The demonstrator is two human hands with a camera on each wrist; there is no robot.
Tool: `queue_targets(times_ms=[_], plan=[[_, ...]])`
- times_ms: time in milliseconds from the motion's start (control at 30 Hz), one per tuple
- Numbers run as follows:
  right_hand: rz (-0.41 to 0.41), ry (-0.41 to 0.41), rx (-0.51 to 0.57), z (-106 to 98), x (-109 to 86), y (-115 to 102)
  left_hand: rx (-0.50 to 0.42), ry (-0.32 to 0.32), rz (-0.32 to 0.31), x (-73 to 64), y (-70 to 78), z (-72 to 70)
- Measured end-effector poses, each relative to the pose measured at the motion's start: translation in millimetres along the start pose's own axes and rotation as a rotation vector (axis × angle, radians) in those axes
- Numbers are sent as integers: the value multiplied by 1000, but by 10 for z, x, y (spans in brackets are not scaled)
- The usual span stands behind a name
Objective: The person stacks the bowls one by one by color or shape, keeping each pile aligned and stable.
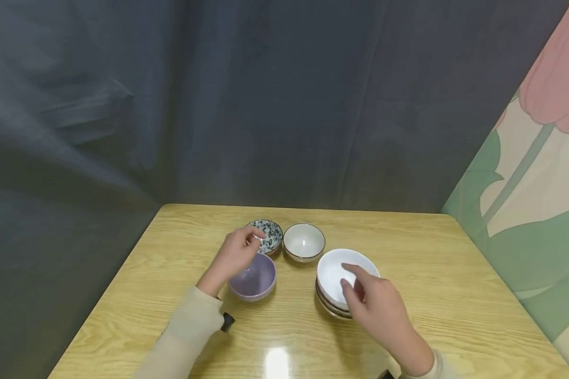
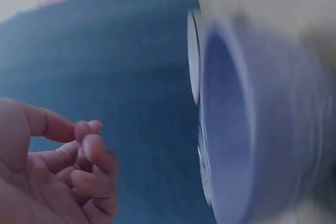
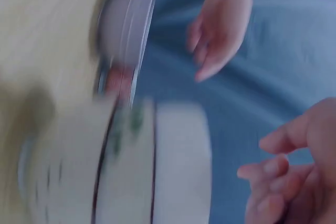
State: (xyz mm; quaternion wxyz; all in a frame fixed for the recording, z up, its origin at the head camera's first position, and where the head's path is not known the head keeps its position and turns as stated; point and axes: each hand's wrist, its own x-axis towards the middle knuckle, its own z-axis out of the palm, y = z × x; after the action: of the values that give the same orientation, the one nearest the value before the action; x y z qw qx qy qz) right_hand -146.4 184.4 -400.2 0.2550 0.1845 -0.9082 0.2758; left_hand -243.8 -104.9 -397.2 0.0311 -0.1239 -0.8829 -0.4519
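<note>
My left hand (image 1: 239,251) hovers above the purple bowl (image 1: 256,279) and partly covers the blue-and-white patterned bowl (image 1: 271,234) behind it. Its fingers are loosely curled with nothing between them, and the left wrist view shows it apart from the purple bowl's rim. Over the right side of a stack of bowls, my right hand (image 1: 379,302) holds nothing, with thumb and index finger spread. A plain white bowl (image 1: 332,273) tops this stack; dark-rimmed bowls (image 3: 128,166) sit under it, one with green marks on its side.
A white bowl with a brown rim (image 1: 304,241) stands between the patterned bowl and the stack. All rest on a wood-grain table (image 1: 422,263). Dark cloth (image 1: 284,105) hangs behind, and a flower-patterned panel (image 1: 540,200) stands at the right.
</note>
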Motion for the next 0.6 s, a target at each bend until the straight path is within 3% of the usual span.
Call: queue_targets(times_ms=[133,267,367,467,600], plan=[[-107,-95,150,214,-28,-278,-59,7,-116,165,-284,-286],[-85,-264,226,408,-50,-506,-121,5,-203,258,-521,-394],[-65,-335,225,536,-18,-582,-88,11,-229,289,-657,-359],[-51,-358,209,658,39,-583,-65,-18,-250,306,-772,-276],[-10,-375,185,792,103,-532,-131,-39,-256,347,-880,-150]])
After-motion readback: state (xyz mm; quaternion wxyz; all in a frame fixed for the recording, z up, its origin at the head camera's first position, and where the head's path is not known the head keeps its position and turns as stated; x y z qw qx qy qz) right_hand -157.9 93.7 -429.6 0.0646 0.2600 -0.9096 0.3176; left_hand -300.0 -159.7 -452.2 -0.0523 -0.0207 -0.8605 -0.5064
